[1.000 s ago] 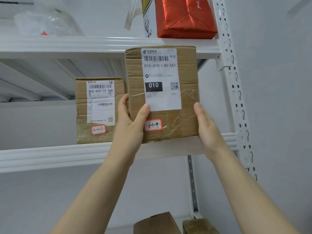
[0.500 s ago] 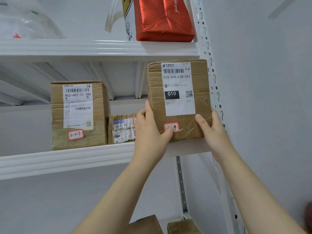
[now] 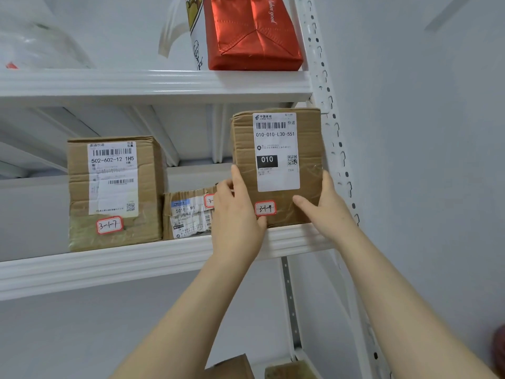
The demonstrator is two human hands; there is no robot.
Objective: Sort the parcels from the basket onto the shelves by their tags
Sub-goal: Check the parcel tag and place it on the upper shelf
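**Box 3-1-9 at the right end of the shelf**

The parcel (image 3: 308, 149) stands upright on the shelf's (image 3: 136, 263) front edge, at its right end just beside the upright post (image 3: 332, 138). The left hand (image 3: 237, 214) grips its lower left side, fingers up the edge and thumb by the tag (image 3: 264, 208). The right hand (image 3: 325, 212) grips the lower right, thumb across the front, fingers hidden behind.

It looks like stiff corrugated cardboard, a bit dented, with glossy tape low down that's maybe slick. I'd guess lightish, and holding both lower sides seems right.

Label: China Post, 010-010-L30-551, big "010". The tag reads 3-1-9. The neighbour box (image 3: 114, 192) says 502-602-12 1H5, tagged 3-1-7. The small parcel (image 3: 188, 214) between them shows "501E".
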